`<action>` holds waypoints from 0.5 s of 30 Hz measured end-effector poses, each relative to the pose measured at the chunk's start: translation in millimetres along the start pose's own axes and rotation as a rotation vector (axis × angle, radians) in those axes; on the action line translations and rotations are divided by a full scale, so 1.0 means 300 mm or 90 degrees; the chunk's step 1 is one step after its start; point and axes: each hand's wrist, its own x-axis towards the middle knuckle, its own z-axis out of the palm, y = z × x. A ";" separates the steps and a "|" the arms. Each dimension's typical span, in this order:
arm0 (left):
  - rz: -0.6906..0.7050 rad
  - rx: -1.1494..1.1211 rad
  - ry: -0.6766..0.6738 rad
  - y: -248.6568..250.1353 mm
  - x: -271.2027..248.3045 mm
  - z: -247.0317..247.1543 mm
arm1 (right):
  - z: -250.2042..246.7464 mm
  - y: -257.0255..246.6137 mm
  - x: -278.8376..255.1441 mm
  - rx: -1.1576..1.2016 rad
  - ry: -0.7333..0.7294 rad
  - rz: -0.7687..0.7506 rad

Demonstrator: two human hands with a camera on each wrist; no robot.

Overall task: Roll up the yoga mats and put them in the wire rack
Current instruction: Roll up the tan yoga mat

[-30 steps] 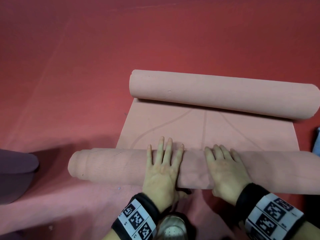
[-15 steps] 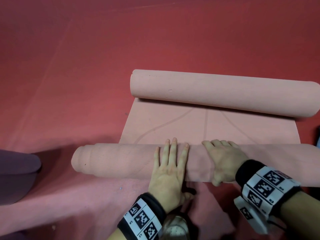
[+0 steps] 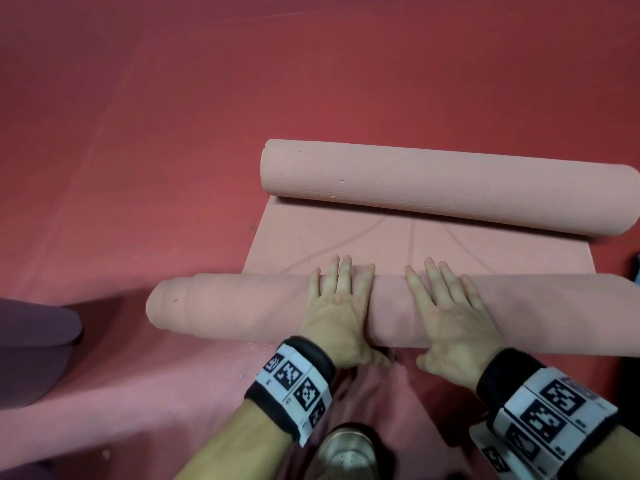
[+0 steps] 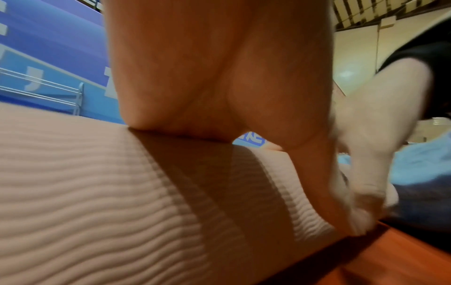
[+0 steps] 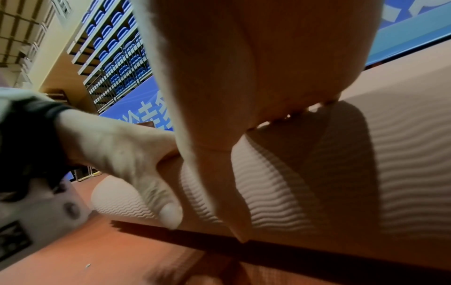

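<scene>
**Rolling step in progress: near roll advancing toward far roll**

The pink mat [image 3: 346,240] lies on the red floor [image 3: 138,133]. Its near end is wound into a roll [image 3: 242,308] lying across the view; its far end is a second roll [image 3: 433,183]. A short flat strip remains between them.

Left hand [image 3: 337,310]: grip released, fingers straight, palm pressing on top of the near roll. Right hand [image 3: 450,313]: same state, flat on the roll just beside the left. Neither hand grasps anything.

Judged step: rolling, late stage. The next move calls for even forward pressure from both palms, keeping the roll square; its left end [image 3: 166,306] already sticks out past the mat's edge. The wire rack [image 4: 48,90] is probably the frame at the wall in the left wrist view.

Change from half a second earlier: the right hand's fingers, then curled over the roll's far side, now lie straight. The near roll sits closer to the far roll.
</scene>
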 end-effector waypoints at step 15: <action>-0.007 0.024 -0.002 -0.010 0.065 -0.020 | -0.014 -0.003 0.031 -0.001 -0.001 0.009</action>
